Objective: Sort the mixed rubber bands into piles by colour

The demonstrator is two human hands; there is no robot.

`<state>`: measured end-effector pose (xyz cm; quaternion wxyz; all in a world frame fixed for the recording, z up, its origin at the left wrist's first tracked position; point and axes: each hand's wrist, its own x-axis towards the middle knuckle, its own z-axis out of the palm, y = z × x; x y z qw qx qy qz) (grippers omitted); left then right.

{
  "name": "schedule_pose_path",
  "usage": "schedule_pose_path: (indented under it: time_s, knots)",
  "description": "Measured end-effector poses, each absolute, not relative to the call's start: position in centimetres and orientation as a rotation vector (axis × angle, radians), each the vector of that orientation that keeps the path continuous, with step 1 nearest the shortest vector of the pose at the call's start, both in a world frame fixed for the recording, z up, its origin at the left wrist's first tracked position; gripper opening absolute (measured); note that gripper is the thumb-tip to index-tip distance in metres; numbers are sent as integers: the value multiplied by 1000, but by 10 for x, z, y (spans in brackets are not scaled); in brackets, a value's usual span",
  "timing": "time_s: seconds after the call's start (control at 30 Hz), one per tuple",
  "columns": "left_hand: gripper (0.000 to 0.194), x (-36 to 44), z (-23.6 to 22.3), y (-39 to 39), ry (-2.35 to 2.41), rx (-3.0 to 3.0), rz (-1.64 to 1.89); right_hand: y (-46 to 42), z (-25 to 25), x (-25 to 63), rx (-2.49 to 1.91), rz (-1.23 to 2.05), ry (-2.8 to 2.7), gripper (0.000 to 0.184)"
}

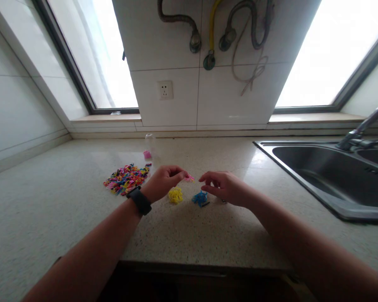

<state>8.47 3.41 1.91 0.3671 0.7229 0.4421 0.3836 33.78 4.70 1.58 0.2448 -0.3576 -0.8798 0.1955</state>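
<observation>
My left hand (pixel 165 180), with a black watch (pixel 139 200) at its wrist, is closed with thumb and fingers together. Small pink bands (pixel 189 178) show right at its fingertips; whether they are pinched or lie on the counter I cannot tell. Facing it, my right hand (pixel 222 185) has thumb and fingers apart and holds nothing visible. Below its fingertips lies a small heap of blue bands (pixel 199 198), with a dark piece (pixel 205 204) beside it. A yellow heap (pixel 175 196) sits just below my left hand. Left of that hand spreads a larger pile of mixed-colour bands (pixel 126 179).
Behind the mixed pile, a clear container (pixel 149 141) with something pink (pixel 147 154) at its near end is on the speckled counter (pixel 201 239). A steel sink (pixel 330 180) with a tap (pixel 354 136) is at the right. Pipes and a socket (pixel 165 89) are on the tiled wall.
</observation>
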Motion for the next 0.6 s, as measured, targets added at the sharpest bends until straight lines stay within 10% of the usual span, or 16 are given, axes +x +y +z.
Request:
schedule_pose_path:
  time_s: [0.6]
  knots:
    - [26, 94, 16, 30, 1030, 1922, 905, 49, 10, 336, -879, 647, -2246, 22]
